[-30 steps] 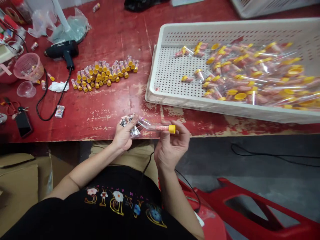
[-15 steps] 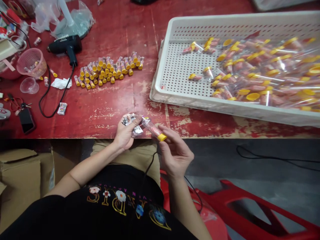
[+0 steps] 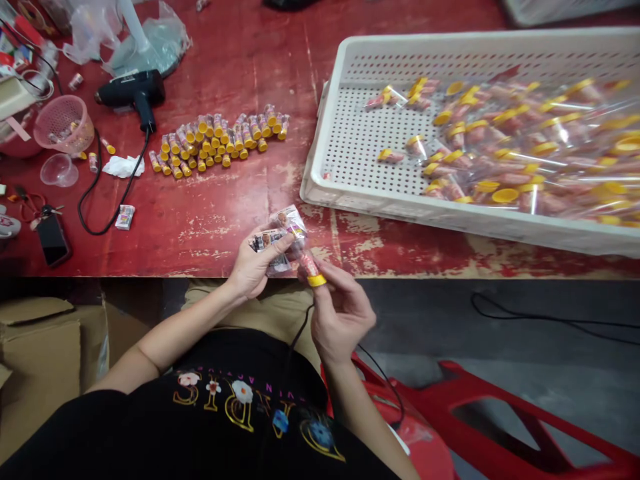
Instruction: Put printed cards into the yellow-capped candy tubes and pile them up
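My left hand (image 3: 254, 265) is closed, thumb on top, around a bunch of printed clear plastic sleeves (image 3: 270, 241). One sleeve (image 3: 292, 219) sticks up past the thumb tip. Between the thumb and fingers of my right hand (image 3: 344, 312) is a small clear tube with pink contents (image 3: 309, 264). Its yellow cap (image 3: 317, 281) points down toward me. The tube's far end meets the raised sleeve; how far it reaches inside I cannot tell. Both hands are just over the table's front edge.
A white perforated crate (image 3: 360, 207) with many yellow-capped tubes (image 3: 505, 195) stands at right. Labelled tubes (image 3: 215, 140) lie grouped at centre-left. Farther left are a heat gun (image 3: 133, 90) with its cord, a pink basket (image 3: 64, 127) and a phone (image 3: 53, 239). A red chair (image 3: 480, 400) is below right.
The tube in my right hand has moved slightly left and turned more upright, cap down. A sleeve now stands up beyond my left thumb, and both hands are closer together.
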{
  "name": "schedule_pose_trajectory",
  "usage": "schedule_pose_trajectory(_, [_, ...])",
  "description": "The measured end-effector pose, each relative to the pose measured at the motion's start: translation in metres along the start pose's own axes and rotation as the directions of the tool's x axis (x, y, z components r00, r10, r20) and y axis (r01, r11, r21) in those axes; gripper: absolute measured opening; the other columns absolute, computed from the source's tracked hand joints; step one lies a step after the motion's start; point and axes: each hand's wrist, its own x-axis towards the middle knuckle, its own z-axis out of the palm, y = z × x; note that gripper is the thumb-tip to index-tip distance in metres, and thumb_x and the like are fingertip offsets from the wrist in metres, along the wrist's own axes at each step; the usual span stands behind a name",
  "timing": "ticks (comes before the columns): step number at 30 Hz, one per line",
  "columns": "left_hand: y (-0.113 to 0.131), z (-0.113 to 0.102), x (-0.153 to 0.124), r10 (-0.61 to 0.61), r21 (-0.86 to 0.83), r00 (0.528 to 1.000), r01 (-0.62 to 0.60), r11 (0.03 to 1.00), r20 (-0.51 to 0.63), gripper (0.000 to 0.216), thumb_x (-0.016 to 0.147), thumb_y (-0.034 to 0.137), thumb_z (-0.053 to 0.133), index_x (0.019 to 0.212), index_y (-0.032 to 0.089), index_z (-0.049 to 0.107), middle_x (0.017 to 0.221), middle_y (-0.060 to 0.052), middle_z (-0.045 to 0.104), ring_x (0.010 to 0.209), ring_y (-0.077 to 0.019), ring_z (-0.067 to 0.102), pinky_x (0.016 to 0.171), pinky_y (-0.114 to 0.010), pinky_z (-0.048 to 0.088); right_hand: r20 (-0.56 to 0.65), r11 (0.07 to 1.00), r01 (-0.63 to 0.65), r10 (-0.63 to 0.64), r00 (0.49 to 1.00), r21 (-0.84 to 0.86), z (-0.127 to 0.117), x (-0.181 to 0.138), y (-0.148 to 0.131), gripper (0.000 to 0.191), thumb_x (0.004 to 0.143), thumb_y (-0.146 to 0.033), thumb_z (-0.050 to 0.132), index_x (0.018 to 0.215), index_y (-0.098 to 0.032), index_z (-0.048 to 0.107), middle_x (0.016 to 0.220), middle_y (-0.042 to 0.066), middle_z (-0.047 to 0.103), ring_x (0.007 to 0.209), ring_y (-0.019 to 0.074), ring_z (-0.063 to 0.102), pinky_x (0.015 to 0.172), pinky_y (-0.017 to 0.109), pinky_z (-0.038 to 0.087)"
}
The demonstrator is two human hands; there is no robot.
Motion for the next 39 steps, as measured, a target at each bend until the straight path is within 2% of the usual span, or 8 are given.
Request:
schedule_pose_trajectory(2, [0.002,-0.001,0.001,-0.002,0.026,1.000,0.003,1.000,-0.006,0.050,0.056,0.028,0.096,0.097,0.016,0.069,0.086,0.001,0.073,0.074,-0.0114,0.068,0.081,-0.029,0.057,0.003,0.981,0.117,-0.117,0.993,-0.152,-0.001,-0.001,-0.003,0.025,0.084,-0.014,0.074,0.104,-0.027,0.080,0.109,0.005,0.078,0.103,0.0196,0.074,0.095,0.040,0.062])
schedule_pose_trajectory(3, [0.003,-0.001,0.002,-0.014,0.031,1.000,0.014,0.999,-0.013,0.047,0.058,0.028,0.095,0.096,0.015,0.069,0.086,0.000,0.074,0.075,-0.0124,0.069,0.082,-0.030,0.057,0.002,0.981,0.111,-0.112,0.994,-0.160,-0.002,0.000,-0.003,0.025,0.084,-0.014,0.074,0.105,-0.027,0.080,0.108,0.005,0.078,0.103,0.0196,0.074,0.095,0.041,0.062])
schedule_pose_trajectory(9, [0.006,-0.002,0.006,-0.130,-0.005,0.989,0.130,0.991,-0.076,0.027,0.077,0.025,0.084,0.098,0.013,0.072,0.093,-0.006,0.077,0.086,-0.0183,0.075,0.085,-0.033,0.060,-0.110,0.967,-0.188,0.209,0.972,0.171,-0.007,0.007,0.004,0.018,0.080,-0.023,0.080,0.098,-0.022,0.079,0.099,0.002,0.079,0.081,0.0154,0.076,0.071,0.030,0.067])
schedule_pose_trajectory(14, [0.005,-0.005,0.012,-0.205,-0.115,0.964,0.187,0.976,-0.168,0.014,0.082,0.018,0.079,0.093,0.013,0.074,0.090,-0.004,0.076,0.073,-0.0123,0.073,0.082,-0.030,0.061,-0.096,0.955,-0.208,0.232,0.968,0.211,-0.009,0.013,0.008,0.020,0.076,-0.024,0.083,0.095,-0.022,0.078,0.094,0.001,0.080,0.072,0.0146,0.076,0.066,0.030,0.068])
schedule_pose_trajectory(19, [0.001,-0.006,0.017,-0.283,-0.235,0.939,0.235,0.943,-0.198,0.012,0.081,0.015,0.080,0.092,0.012,0.074,0.083,-0.002,0.074,0.067,-0.0099,0.069,0.078,-0.027,0.059,-0.052,0.950,-0.250,0.264,0.963,0.188,-0.008,0.011,0.014,0.018,0.077,-0.024,0.082,0.094,-0.022,0.078,0.097,0.002,0.080,0.080,0.0153,0.077,0.068,0.029,0.068])
schedule_pose_trajectory(29, [-0.002,-0.009,0.014,-0.354,-0.224,0.929,0.324,0.919,-0.106,0.014,0.085,0.021,0.077,0.090,0.009,0.070,0.076,-0.004,0.072,0.063,-0.0114,0.068,0.071,-0.027,0.059,0.105,0.999,-0.031,0.032,0.994,-0.015,-0.014,0.015,0.019,0.021,0.084,-0.017,0.074,0.103,-0.025,0.080,0.105,0.005,0.078,0.101,0.0206,0.074,0.087,0.039,0.064])
schedule_pose_trajectory(35, [-0.004,-0.010,0.012,-0.364,-0.170,0.928,0.348,0.922,-0.073,0.021,0.082,0.026,0.081,0.087,0.010,0.068,0.076,-0.004,0.071,0.063,-0.0131,0.068,0.072,-0.030,0.060,0.139,0.995,0.043,-0.030,0.990,-0.090,-0.017,0.017,0.009,0.020,0.085,-0.017,0.073,0.101,-0.026,0.080,0.103,0.006,0.079,0.099,0.0200,0.074,0.089,0.040,0.063])
schedule_pose_trajectory(39, [-0.006,-0.007,0.010,-0.330,-0.169,0.938,0.310,0.936,-0.109,0.022,0.078,0.022,0.084,0.086,0.010,0.068,0.073,-0.002,0.071,0.058,-0.0115,0.066,0.064,-0.026,0.058,0.164,0.994,0.049,-0.033,0.986,-0.095,-0.017,0.018,0.003,0.020,0.084,-0.017,0.073,0.100,-0.026,0.080,0.102,0.005,0.079,0.097,0.0186,0.074,0.086,0.037,0.064])
